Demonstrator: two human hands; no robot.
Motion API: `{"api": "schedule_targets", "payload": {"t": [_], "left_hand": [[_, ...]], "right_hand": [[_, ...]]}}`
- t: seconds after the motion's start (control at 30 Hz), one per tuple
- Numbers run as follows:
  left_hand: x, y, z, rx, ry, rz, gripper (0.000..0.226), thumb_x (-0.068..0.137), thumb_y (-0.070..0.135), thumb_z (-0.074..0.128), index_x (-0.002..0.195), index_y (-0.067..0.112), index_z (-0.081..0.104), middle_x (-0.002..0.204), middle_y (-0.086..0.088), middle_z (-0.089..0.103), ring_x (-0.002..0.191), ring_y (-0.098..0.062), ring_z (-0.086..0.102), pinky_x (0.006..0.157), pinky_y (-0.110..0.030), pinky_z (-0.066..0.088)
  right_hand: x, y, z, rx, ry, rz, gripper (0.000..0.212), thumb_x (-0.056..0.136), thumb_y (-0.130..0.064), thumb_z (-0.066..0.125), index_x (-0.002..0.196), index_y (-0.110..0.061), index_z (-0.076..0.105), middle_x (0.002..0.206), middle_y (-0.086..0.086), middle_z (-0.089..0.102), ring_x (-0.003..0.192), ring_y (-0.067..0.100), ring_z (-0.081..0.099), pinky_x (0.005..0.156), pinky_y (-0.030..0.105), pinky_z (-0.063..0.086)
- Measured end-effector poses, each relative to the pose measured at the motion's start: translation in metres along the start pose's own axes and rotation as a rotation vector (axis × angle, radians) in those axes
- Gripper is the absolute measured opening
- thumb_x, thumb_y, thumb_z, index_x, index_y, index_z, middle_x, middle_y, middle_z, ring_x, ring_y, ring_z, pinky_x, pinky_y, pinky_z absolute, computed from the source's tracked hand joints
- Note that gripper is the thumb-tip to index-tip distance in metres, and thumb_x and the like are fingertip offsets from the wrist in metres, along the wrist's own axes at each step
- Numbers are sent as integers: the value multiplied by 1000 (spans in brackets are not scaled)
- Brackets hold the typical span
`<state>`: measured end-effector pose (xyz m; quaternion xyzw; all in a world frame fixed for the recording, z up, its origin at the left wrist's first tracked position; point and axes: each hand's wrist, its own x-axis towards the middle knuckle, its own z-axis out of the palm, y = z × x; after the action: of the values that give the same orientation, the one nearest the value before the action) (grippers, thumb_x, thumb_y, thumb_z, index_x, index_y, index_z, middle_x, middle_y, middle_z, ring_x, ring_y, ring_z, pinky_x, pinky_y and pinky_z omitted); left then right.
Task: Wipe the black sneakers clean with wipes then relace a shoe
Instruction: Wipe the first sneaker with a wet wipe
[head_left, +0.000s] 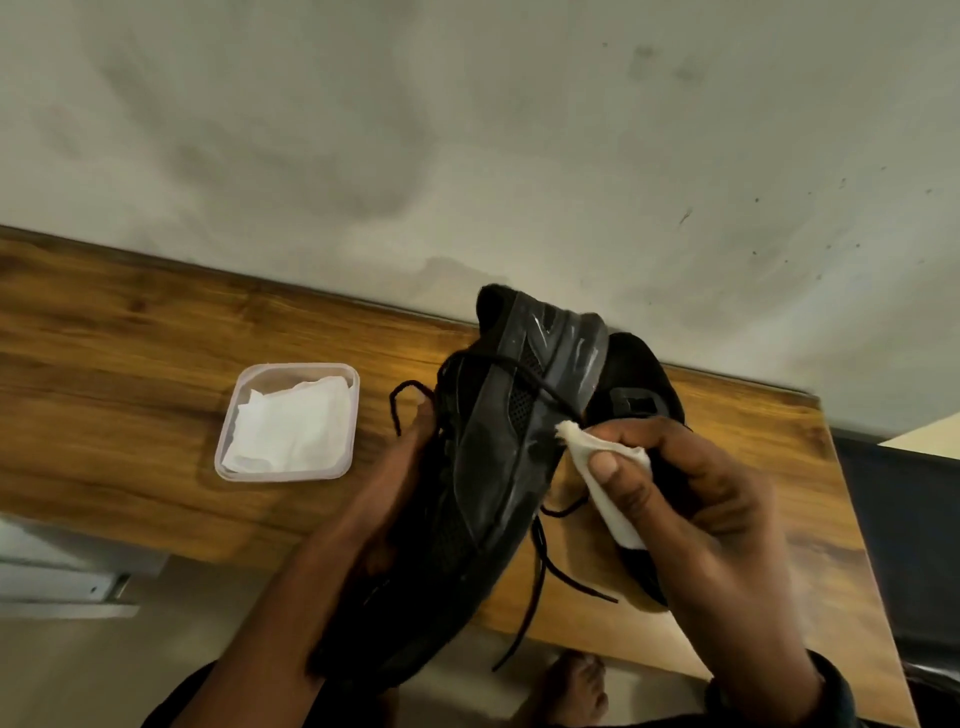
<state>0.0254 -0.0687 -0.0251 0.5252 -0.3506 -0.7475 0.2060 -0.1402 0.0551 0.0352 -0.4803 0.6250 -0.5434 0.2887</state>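
The left hand (395, 478) grips a black sneaker (493, 441), held tilted above the table (104, 364). The right hand (691, 499) pinches a white wipe (608, 478) against the sneaker's side, where a marking is too blurred to read. Loose laces (540, 577) dangle. A second sneaker (639, 384) lies behind, partly hidden. To the left, well apart, a tub (228, 441) holds wipes (291, 426).

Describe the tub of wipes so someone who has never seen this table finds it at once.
Start at the wooden table running along the grey wall. On it, left of the black sneaker that the left hand holds, sits a small square tub with rounded corners. It is the only pale, translucent thing there, with crumpled white wipes inside.
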Motion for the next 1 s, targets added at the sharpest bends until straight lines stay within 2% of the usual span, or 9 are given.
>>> {"api": "schedule_targets", "payload": {"t": [0.1,0.2,0.3,0.43,0.53,0.6,0.8,0.9,1.0], "left_hand": [[-2,-2,-3,-59,-96,-32,74,93,73,30,96,21,83,110,-11,78,97,-25,76,86,-38,53],[-4,1,-1,-89,-160,-20,72,95,67,29,87,22,85,102,-11,79,88,-23,78,73,-33,59],[-3,0,-2,-96,-182,28,69,98,58,30,77,20,83,83,-6,80,71,-17,78,54,-23,59],[1,0,-6,-76,-147,47,58,93,60,31,102,19,72,83,0,80,72,-13,77,56,-21,58],[0,0,-3,-66,-144,63,61,103,50,28,82,24,79,74,2,79,65,-10,76,51,-19,56],[0,-1,-1,-77,-167,50,69,103,51,27,70,28,83,78,0,80,68,-11,76,54,-20,57],[0,-1,0,-98,-158,-6,60,96,65,33,120,29,74,117,-4,76,106,-21,74,85,-35,56],[-4,-4,4,-99,-197,-27,54,90,64,41,108,32,80,117,-3,77,105,-18,74,83,-32,56],[-7,-7,8,-84,-212,-19,45,90,58,47,110,33,79,114,2,78,102,-13,75,80,-28,58]], "right_hand": [[1,3,-4,107,93,95,17,86,-31,68,99,-22,73,90,9,75,78,25,74,61,43,61],[5,13,-21,252,225,304,17,89,-8,62,95,-15,76,90,7,75,74,14,69,65,29,55],[11,21,-35,307,77,505,22,89,-5,62,94,-17,79,101,13,74,77,21,63,66,30,51],[15,19,-34,262,-199,599,32,75,-25,79,107,-21,78,98,15,73,67,21,61,57,25,51],[13,15,-16,2,-197,505,27,79,-28,79,105,-26,76,89,-1,76,68,11,68,59,18,51],[11,9,-6,-140,-205,441,3,85,-24,76,86,-25,77,77,-7,74,63,4,65,54,12,48],[20,-36,-26,-202,-82,293,4,82,-27,73,78,-27,76,72,-8,74,60,6,68,50,17,52],[50,-73,-28,-486,-71,0,8,90,-26,71,84,-26,76,66,-15,72,60,-2,67,54,8,47],[99,-107,-3,-789,-51,-355,13,91,-31,64,91,-28,77,78,-11,72,75,14,69,66,34,56]]}}
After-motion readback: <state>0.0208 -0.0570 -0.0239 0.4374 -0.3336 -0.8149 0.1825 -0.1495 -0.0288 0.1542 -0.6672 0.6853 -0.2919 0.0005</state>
